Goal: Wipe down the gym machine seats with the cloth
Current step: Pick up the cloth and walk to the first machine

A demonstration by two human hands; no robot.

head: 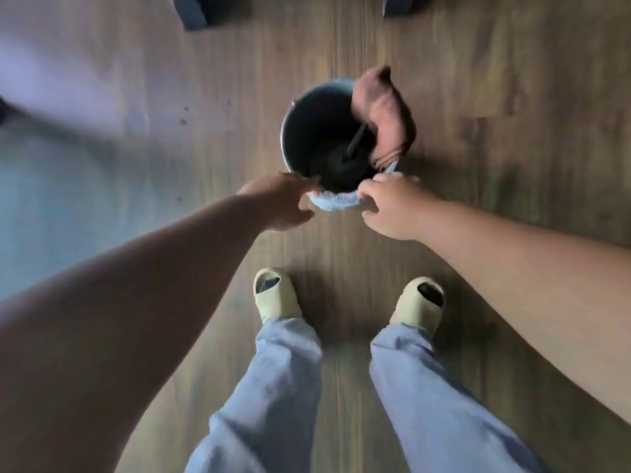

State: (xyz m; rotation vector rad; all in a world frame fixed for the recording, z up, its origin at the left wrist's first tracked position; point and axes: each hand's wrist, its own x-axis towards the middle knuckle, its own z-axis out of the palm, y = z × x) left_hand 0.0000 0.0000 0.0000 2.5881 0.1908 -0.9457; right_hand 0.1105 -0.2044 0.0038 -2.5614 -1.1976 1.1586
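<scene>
A dark bucket (290, 131) stands on the wooden floor in front of my feet. A light blue cloth (336, 201) hangs over its near rim. My left hand (283, 203) pinches the cloth's left end and my right hand (392, 206) grips its right end. A brown cloth (382, 114) is draped over the bucket's right rim. Inside the bucket lies a dark object with a thin handle (355, 141). The frame is blurred, and no gym machine seat shows.
My two feet in pale slippers (275, 295) stand just behind the bucket on the wooden floor (512, 97). Two dark blocks (194, 11) sit at the top edge. A pale glare covers the floor at the left.
</scene>
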